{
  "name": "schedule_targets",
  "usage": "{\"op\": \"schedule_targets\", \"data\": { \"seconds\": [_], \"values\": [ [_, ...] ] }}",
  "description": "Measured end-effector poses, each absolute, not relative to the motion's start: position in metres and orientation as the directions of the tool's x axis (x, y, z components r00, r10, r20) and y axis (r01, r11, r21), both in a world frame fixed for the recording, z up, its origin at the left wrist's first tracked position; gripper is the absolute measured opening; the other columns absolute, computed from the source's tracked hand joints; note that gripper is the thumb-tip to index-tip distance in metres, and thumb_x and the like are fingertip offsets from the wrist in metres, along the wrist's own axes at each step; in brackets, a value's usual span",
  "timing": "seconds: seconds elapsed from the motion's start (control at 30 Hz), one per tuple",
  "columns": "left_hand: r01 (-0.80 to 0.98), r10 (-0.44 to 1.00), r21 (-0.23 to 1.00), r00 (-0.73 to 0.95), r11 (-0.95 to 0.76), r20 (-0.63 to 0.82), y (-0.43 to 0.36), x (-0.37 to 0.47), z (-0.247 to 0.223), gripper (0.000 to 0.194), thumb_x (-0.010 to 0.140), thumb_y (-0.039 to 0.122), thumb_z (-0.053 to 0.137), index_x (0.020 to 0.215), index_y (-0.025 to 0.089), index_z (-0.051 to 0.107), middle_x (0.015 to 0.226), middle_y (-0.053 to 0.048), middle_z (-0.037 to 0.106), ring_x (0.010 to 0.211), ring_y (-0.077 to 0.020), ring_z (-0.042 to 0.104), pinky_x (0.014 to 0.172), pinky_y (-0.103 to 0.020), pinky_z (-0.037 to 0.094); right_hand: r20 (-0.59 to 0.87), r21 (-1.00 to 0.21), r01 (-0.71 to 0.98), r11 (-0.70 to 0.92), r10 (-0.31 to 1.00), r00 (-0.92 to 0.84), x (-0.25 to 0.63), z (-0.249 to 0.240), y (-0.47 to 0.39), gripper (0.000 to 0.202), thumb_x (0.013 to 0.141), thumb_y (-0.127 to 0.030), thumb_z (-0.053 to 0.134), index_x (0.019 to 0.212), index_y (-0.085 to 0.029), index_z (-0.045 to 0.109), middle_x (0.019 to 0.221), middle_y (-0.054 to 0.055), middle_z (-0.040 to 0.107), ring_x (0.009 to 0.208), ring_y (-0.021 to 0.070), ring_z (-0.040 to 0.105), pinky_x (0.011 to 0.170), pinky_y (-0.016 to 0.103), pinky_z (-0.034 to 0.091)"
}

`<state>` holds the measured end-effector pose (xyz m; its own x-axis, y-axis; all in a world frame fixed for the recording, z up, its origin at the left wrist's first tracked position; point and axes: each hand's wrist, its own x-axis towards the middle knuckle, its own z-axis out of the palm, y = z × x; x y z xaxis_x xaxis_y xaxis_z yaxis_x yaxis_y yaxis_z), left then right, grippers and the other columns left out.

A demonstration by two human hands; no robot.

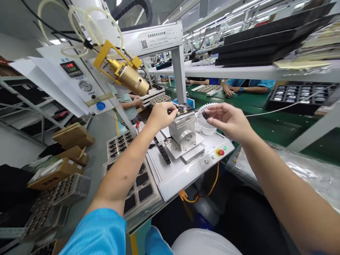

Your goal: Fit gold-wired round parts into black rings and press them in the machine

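My left hand (164,115) is at the left side of a black fixture (186,108) on top of a silver metal block (183,129). Its fingers are pinched together, and what they hold, if anything, is hidden. To the right, my right hand (228,120) holds a small black part (205,114) between thumb and fingertips. That hand is in front of a small white desk fan (208,129), whose ribbed round front stands behind the fingers. Both hands are above the white base (170,180) of a benchtop machine.
A gold cylinder head (134,79) hangs from the machine's arm, up and left of the block. A red stop button (220,152) sits at the base's front right. Trays of black parts (143,184) lie at left; a shelf (252,71) crosses behind. Co-workers sit across the green bench.
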<state>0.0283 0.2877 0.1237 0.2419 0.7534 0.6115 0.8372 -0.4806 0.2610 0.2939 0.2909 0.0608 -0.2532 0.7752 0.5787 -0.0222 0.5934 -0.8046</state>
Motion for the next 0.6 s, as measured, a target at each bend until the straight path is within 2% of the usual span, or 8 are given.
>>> {"op": "schedule_targets", "data": {
  "seconds": [0.07, 0.13, 0.23, 0.3, 0.37, 0.47, 0.53, 0.6],
  "values": [
    [0.859, 0.805, 0.259, 0.253, -0.442, 0.536, 0.3, 0.037, 0.127, 0.02, 0.09, 0.027, 0.061, 0.081, 0.017, 0.076, 0.082, -0.006, 0.078, 0.08, -0.0226, 0.071, 0.081, -0.034, 0.053, 0.511, -0.85, 0.016, 0.527, 0.83, -0.222, 0.318, 0.04, 0.272, 0.054, 0.074, -0.052, 0.089, 0.111, -0.02, 0.066, 0.114, 0.012, 0.075, 0.11, 0.0298, 0.072, 0.101, 0.051, 0.059],
    [0.867, 0.833, 0.247, 0.279, -0.433, 0.478, 0.3, 0.04, 0.127, 0.027, 0.093, 0.037, 0.06, 0.085, 0.017, 0.076, 0.086, -0.007, 0.078, 0.083, -0.0239, 0.071, 0.083, -0.036, 0.053, 0.414, -0.901, 0.059, 0.43, 0.892, -0.184, 0.342, 0.012, 0.257, 0.054, 0.075, -0.053, 0.088, 0.111, -0.02, 0.066, 0.115, 0.013, 0.075, 0.11, 0.0306, 0.072, 0.1, 0.05, 0.059],
    [0.853, 0.831, 0.203, 0.37, -0.481, 0.415, 0.292, 0.037, 0.12, 0.047, 0.088, 0.057, 0.067, 0.112, 0.016, 0.072, 0.116, -0.012, 0.077, 0.109, -0.0304, 0.07, 0.098, -0.041, 0.053, 0.159, -0.979, 0.111, 0.172, 0.98, -0.122, 0.368, -0.037, 0.242, 0.057, 0.074, -0.051, 0.086, 0.115, -0.018, 0.064, 0.11, 0.014, 0.075, 0.1, 0.0298, 0.074, 0.087, 0.043, 0.063],
    [0.845, 0.822, 0.17, 0.414, -0.507, 0.391, 0.289, 0.033, 0.114, 0.071, 0.081, 0.063, 0.074, 0.131, 0.014, 0.064, 0.138, -0.017, 0.068, 0.132, -0.0357, 0.06, 0.113, -0.047, 0.045, -0.072, -0.983, 0.175, -0.049, 0.99, -0.124, 0.372, -0.069, 0.239, 0.067, 0.078, -0.044, 0.082, 0.132, -0.015, 0.057, 0.1, 0.013, 0.075, 0.087, 0.0266, 0.074, 0.075, 0.037, 0.063],
    [0.846, 0.826, 0.161, 0.427, -0.509, 0.368, 0.289, 0.029, 0.111, 0.081, 0.08, 0.066, 0.074, 0.139, 0.012, 0.058, 0.15, -0.02, 0.058, 0.147, -0.0377, 0.047, 0.123, -0.051, 0.035, -0.257, -0.941, 0.267, -0.21, 0.954, -0.156, 0.365, -0.094, 0.241, 0.084, 0.082, -0.034, 0.076, 0.154, -0.011, 0.038, 0.09, 0.009, 0.074, 0.076, 0.0232, 0.073, 0.065, 0.033, 0.061],
    [0.844, 0.845, 0.198, 0.423, -0.499, 0.328, 0.284, 0.023, 0.111, 0.08, 0.087, 0.068, 0.064, 0.145, 0.014, 0.054, 0.162, -0.02, 0.046, 0.155, -0.0361, 0.036, 0.127, -0.053, 0.027, -0.349, -0.873, 0.418, -0.251, 0.921, -0.174, 0.349, -0.115, 0.25, 0.104, 0.085, -0.024, 0.071, 0.167, -0.013, 0.007, 0.079, 0.001, 0.07, 0.069, 0.0215, 0.071, 0.06, 0.03, 0.059],
    [0.843, 0.852, 0.226, 0.404, -0.488, 0.332, 0.269, 0.018, 0.113, 0.079, 0.091, 0.069, 0.058, 0.15, 0.017, 0.049, 0.167, -0.018, 0.038, 0.158, -0.0345, 0.03, 0.128, -0.055, 0.024, -0.343, -0.831, 0.514, -0.214, 0.924, -0.17, 0.342, -0.12, 0.255, 0.108, 0.086, -0.021, 0.069, 0.168, -0.014, -0.001, 0.074, -0.002, 0.068, 0.066, 0.0212, 0.071, 0.058, 0.03, 0.057],
    [0.845, 0.856, 0.247, 0.378, -0.475, 0.353, 0.24, 0.013, 0.11, 0.079, 0.092, 0.068, 0.057, 0.153, 0.019, 0.047, 0.17, -0.016, 0.033, 0.159, -0.0339, 0.027, 0.129, -0.056, 0.023, -0.321, -0.801, 0.576, -0.166, 0.93, -0.178, 0.341, -0.122, 0.256, 0.108, 0.087, -0.021, 0.068, 0.168, -0.014, -0.003, 0.075, -0.002, 0.068, 0.064, 0.0207, 0.071, 0.059, 0.029, 0.056]
  ]
}}
